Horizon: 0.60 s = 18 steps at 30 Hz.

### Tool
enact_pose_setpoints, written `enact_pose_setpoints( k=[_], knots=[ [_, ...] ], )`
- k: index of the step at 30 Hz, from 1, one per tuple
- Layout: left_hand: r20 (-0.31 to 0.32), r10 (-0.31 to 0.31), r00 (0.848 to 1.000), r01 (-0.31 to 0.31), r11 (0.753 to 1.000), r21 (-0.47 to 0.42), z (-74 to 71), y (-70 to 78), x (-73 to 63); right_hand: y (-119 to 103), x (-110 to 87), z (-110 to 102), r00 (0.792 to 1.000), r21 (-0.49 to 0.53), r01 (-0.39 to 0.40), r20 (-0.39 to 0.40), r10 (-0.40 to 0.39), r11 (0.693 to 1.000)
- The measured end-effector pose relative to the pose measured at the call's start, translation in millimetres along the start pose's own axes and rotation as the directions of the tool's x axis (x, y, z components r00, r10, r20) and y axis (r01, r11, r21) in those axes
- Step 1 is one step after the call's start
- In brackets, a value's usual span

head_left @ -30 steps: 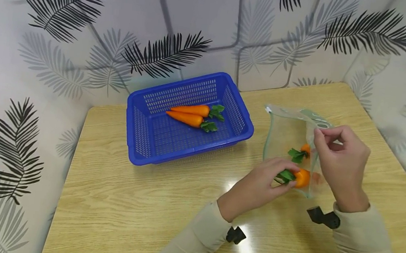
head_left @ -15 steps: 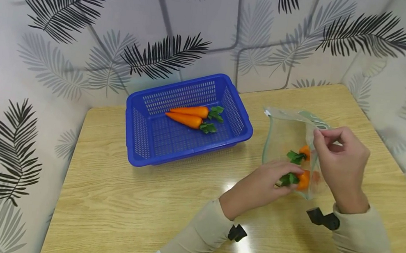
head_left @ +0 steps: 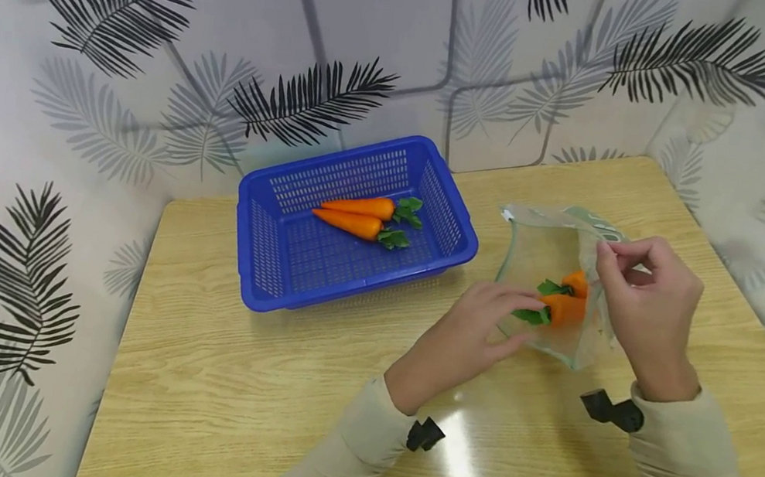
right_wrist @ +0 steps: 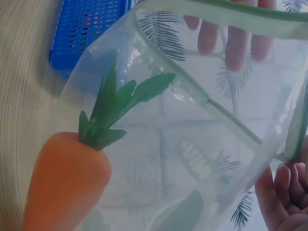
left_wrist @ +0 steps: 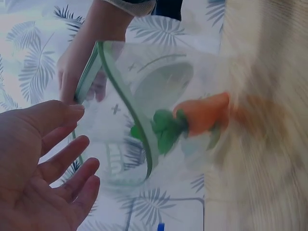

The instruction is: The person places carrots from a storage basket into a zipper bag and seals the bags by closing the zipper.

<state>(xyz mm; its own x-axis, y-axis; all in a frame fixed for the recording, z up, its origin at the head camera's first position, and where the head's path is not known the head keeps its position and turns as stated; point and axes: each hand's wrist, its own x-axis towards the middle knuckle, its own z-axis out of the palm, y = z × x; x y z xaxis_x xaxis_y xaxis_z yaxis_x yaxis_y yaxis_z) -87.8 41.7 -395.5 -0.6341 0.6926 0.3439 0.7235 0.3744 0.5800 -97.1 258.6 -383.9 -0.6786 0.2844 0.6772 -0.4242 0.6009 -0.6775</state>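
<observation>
A clear zip bag (head_left: pixel 535 247) with a green-edged mouth stands on the right of the table. Two orange carrots with green leaves are inside it, a nearer carrot (head_left: pixel 565 311) and a farther carrot (head_left: pixel 577 281). My right hand (head_left: pixel 651 313) pinches the bag's rim between thumb and fingers; the right wrist view shows this hand (right_wrist: pixel 288 197) at the lower right. Beside the mouth, my left hand (head_left: pixel 466 340) has its fingers extended, overlapping the leaf tops in the head view. In the left wrist view this hand (left_wrist: pixel 43 163) holds nothing.
A blue plastic basket (head_left: pixel 349 285) stands left of the bag. Two more carrots (head_left: pixel 349 224) lie in it, leaves toward the right. Wood-grain table (head_left: pixel 212 392) spreads in front. Behind and to the right rises a leaf-patterned wall (head_left: pixel 376 28).
My left hand has let go of the nearer carrot and drawn back to the left. That carrot now lies farther inside the bag, close against the other. The right hand keeps its pinch.
</observation>
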Motion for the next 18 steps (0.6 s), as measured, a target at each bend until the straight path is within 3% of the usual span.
enact_pose_setpoints(
  k=[4, 9, 13, 18],
  knots=[
    [-0.049, -0.054, 0.997, 0.052, 0.998, -0.043, -11.6, -7.9, -11.0, 1, 0.3, 0, 1.0, -0.006, -0.006, -0.005, 0.006, 1.0],
    [-0.139, -0.111, 0.984, 0.107, 0.994, -0.035, -24.9, -23.7, -22.8, 2, 1.1, 0, 1.0, -0.011, -0.011, -0.011, 0.011, 1.0],
    [-0.217, -0.166, 0.962, 0.166, 0.986, -0.019, -33.7, -38.8, -30.6, 3, 2.7, -1, 1.0, -0.002, -0.019, -0.02, 0.019, 1.0],
    [-0.286, -0.259, 0.923, 0.266, 0.964, -0.015, -42.1, -59.1, -38.8, 2, 5.4, -1, 0.999, 0.024, -0.034, -0.032, 0.035, 0.999]
  ],
)
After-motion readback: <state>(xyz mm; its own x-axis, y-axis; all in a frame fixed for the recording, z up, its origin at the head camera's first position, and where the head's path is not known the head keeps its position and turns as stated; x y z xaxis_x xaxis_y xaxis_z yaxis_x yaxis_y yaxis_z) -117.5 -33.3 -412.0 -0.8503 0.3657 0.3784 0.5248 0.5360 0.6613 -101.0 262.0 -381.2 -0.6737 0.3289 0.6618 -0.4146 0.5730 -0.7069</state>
